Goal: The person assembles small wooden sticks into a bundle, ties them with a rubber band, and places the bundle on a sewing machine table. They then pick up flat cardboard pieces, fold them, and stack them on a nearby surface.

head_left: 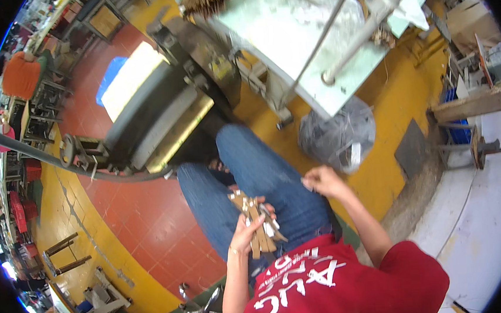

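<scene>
A loose bunch of flat tan strips [263, 239] with white patches lies across my lap. My left hand [246, 233] is closed round the bunch, thumb on top. What the strips are made of is hard to tell. Out to the right, just past my right thigh, my right hand [325, 181] is raised with its fingers pinched together. Anything between those fingertips is too small or blurred to make out. The two hands are well apart.
Ahead left stands a machine with a dark curved body [162, 113]. A pale-topped table [340, 93] with metal rods is ahead right, a grey plastic-bagged bundle [343, 131] under its corner. Far left, a small stool [64, 253] stands on the yellow floor, and a person in orange [20, 74] sits.
</scene>
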Tool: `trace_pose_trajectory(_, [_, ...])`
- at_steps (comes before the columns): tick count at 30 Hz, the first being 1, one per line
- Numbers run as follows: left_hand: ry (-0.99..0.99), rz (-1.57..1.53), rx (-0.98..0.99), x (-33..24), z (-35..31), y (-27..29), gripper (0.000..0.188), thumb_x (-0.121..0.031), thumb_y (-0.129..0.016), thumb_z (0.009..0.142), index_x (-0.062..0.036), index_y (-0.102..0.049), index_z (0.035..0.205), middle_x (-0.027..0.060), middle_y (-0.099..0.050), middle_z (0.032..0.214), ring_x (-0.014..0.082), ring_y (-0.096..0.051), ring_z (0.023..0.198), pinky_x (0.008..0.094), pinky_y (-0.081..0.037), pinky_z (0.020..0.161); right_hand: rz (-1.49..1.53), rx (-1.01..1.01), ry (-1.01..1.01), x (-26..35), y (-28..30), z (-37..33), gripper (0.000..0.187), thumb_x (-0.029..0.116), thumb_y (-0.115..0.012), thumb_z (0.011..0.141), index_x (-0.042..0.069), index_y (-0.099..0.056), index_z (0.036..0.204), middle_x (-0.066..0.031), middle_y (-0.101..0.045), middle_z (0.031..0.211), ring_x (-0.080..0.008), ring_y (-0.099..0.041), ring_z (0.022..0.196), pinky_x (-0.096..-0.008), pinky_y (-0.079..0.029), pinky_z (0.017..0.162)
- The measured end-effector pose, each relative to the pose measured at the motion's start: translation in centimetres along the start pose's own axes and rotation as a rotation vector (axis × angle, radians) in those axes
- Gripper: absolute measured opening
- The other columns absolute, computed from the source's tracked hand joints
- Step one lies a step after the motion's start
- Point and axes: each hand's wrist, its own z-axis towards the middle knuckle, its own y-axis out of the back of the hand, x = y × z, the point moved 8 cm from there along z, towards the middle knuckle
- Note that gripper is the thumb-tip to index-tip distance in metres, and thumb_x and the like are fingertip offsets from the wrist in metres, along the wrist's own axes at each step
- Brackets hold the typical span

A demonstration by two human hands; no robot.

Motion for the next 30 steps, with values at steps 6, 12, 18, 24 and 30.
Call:
trace_pose_trajectory(6, [-0.001, -0.121, 0.031, 0.0, 0.5, 0.0, 0.035, -0.009, -0.06, 0.088, -0.0031, -0.046, 0.12, 0.0105, -0.059, 0.1, 0.0258, -0.061, 0.098, 0.0378, -0.054, 0.083, 0.022, -0.126, 0.435, 12.0, 1.3, -2.2, 0.014, 0.016, -0.069, 0.083, 0.003, -0.068, 0.085, -0.011, -0.067, 0.076, -0.0229, -0.067, 0.071, -0.0327, -0.051, 0.065])
trace_pose_trajectory(12, [-0.056, -0.172, -0.001, -0.7, -0.1, -0.3, 0.031, -0.01, -0.059, 0.09, -0.0045, -0.047, 0.118, 0.0095, -0.057, 0.097, 0.0254, -0.059, 0.103, 0.0378, -0.054, 0.084, -0.217, -0.715, 1.151, 32.5, 9.6, -2.5, 0.011, 0.005, -0.063, 0.082, 0.002, -0.067, 0.091, -0.0136, -0.066, 0.084, -0.0273, -0.065, 0.071, -0.0347, -0.05, 0.065])
trace_pose_trajectory(18, [-0.14, -0.293, -0.077, -1.6, -2.2, -0.4, 0.041, -0.015, -0.058, 0.092, -0.0046, -0.043, 0.129, 0.0109, -0.056, 0.11, 0.0263, -0.058, 0.11, 0.0385, -0.052, 0.091, -0.786, -1.011, 0.299, 36.1, 20.1, 8.5, 0.029, 0.026, -0.066, 0.084, -0.001, -0.067, 0.094, -0.0235, -0.066, 0.092, -0.0382, -0.065, 0.086, -0.047, -0.051, 0.078])
trace_pose_trajectory(24, [-0.163, -0.504, 0.029, -2.5, -2.3, -1.4, 0.053, -0.047, -0.039, 0.097, -0.0043, -0.046, 0.128, 0.0132, -0.057, 0.108, 0.0272, -0.058, 0.107, 0.039, -0.051, 0.089, -0.818, -1.043, 0.836, 35.9, 12.9, 1.3, 0.042, 0.034, -0.063, 0.088, -0.001, -0.062, 0.11, -0.015, -0.065, 0.092, -0.029, -0.063, 0.084, -0.0372, -0.05, 0.079])
trace_pose_trajectory(30, [-0.117, -0.516, 0.013, -3.9, -2.1, -1.9, 0.071, -0.061, -0.025, 0.093, -0.0037, -0.049, 0.127, 0.013, -0.06, 0.103, 0.0241, -0.061, 0.095, 0.0379, -0.052, 0.084, -0.135, 0.407, 0.484, 24.0, -3.7, -2.6, 0.035, 0.023, -0.076, 0.08, 0.004, -0.064, 0.107, -0.0023, -0.062, 0.079, -0.0055, -0.057, 0.065, -0.0224, -0.045, 0.059])
